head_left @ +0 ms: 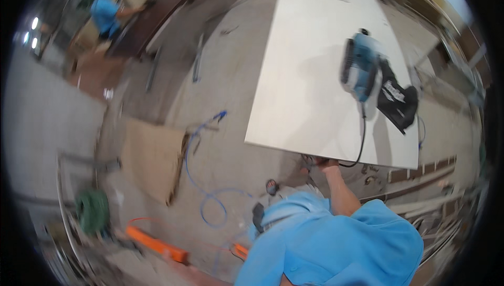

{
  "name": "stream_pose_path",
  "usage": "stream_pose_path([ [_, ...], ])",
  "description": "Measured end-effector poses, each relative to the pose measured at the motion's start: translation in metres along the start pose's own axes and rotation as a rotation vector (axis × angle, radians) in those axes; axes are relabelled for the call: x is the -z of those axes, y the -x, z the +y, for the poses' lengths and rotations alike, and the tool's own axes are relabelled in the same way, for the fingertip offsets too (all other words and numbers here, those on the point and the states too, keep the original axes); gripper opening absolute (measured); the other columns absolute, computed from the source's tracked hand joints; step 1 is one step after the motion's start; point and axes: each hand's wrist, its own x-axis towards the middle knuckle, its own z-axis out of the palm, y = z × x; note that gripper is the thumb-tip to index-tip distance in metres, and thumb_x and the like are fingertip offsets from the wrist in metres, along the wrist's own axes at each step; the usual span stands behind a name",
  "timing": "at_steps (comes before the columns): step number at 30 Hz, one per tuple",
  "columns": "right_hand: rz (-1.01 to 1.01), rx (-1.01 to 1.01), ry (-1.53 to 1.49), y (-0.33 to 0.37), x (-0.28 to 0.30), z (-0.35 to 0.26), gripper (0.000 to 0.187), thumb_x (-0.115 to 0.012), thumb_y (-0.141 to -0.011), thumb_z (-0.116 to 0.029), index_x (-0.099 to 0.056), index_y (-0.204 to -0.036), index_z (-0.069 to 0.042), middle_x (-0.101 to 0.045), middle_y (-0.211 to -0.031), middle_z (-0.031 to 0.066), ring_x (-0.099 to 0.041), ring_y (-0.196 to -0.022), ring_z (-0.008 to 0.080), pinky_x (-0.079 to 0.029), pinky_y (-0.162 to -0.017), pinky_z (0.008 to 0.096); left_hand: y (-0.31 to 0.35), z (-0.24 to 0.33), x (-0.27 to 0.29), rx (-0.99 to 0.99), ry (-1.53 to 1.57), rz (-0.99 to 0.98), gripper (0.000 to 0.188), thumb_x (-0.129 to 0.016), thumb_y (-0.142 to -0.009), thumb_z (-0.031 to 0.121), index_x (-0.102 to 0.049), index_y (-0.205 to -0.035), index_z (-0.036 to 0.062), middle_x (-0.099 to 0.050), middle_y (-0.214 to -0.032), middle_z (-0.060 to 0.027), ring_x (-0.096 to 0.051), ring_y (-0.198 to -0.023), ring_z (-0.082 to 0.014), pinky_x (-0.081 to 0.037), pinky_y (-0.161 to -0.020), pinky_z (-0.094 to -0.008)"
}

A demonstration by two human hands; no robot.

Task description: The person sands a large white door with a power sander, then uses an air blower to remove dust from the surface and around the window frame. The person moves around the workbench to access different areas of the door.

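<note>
A white board (310, 76) like a door panel stretches away ahead of me. On it stands a teal belt sander (362, 68) with a black dust bag (398, 101); its black power cord (362, 139) runs down over the near edge. My right hand (328, 164) is at that edge beside the cord, its fingers mostly hidden below the board. Low on the left, my left hand (176, 260) is blurred near the end of a long orange bar (157, 245), perhaps touching it; its fingers cannot be made out. A second orange piece (240, 251) lies close to my light blue shirt.
A blue air hose (190, 165) loops over the floor beside folded brown cardboard (152, 157). A green coil (92, 211) hangs by a metal frame at left. Wooden strips (422, 170) lie at right. Far left, another person (106, 15) works at a dark panel (163, 15).
</note>
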Motion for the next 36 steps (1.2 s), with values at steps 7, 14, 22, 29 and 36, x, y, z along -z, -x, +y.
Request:
stream_pose_path([
  [7,-0.135,-0.426,1.465,0.157,0.028,-0.040,0.037,-0.067,-0.099,-0.032,-0.074,-0.096,0.004,-0.076,-0.087,0.0151,-0.075,-0.072,0.0256,-0.061,-0.062,0.0360,0.045,0.083,-0.054,-0.569,-1.006,-1.181,0.040,-0.082,-0.081,0.027,-0.071,-0.108,0.0006,-0.071,-0.101,-0.0139,-0.067,-0.090,-0.0290,-0.054,-0.077,-0.0405],
  [14,-0.917,-0.282,1.229,0.336,-0.018,-0.205,0.043,-0.059,-0.106,-0.038,-0.075,-0.098,0.001,-0.076,-0.108,0.0192,-0.075,-0.099,0.0221,-0.060,-0.080,0.0320,0.227,0.202,-0.114,-1.482,-1.671,-1.626,0.040,-0.082,-0.072,0.025,-0.075,-0.108,0.0088,-0.070,-0.109,-0.0161,-0.062,-0.111,-0.0366,-0.050,-0.098,-0.0458],
  [22,-1.007,0.656,0.617,0.477,0.064,-0.429,0.067,-0.050,-0.102,-0.066,-0.067,-0.077,-0.005,-0.071,-0.073,0.0139,-0.060,-0.045,0.0132,-0.047,-0.040,0.0294,0.540,0.221,-0.124,-2.055,-1.375,-1.949,0.043,-0.083,-0.065,0.025,-0.066,-0.100,0.0061,-0.058,-0.095,-0.0044,-0.058,-0.093,-0.0216,-0.046,-0.086,-0.0370],
  [29,-1.207,1.205,0.284,0.637,0.115,-0.575,0.061,-0.047,-0.110,-0.048,-0.056,-0.064,-0.009,-0.068,-0.064,0.0077,-0.056,-0.038,0.0157,-0.041,-0.035,0.0250,0.659,0.195,-0.157,-2.401,-0.509,-1.721,0.061,-0.086,-0.054,0.020,-0.069,-0.110,0.0083,-0.056,-0.090,-0.0037,-0.059,-0.093,-0.0230,-0.047,-0.094,-0.0413],
  [36,-1.454,1.187,1.130,0.646,0.042,-0.591,0.061,-0.044,-0.111,-0.039,-0.068,-0.066,-0.007,-0.076,-0.073,0.0091,-0.058,-0.040,0.0129,-0.042,-0.039,0.0221,0.764,0.047,-0.338,-2.567,-0.208,-1.636,0.049,-0.080,-0.075,0.006,-0.063,-0.121,0.0113,-0.065,-0.124,-0.0025,-0.053,-0.133,-0.0237,-0.032,-0.121,-0.0477],
])
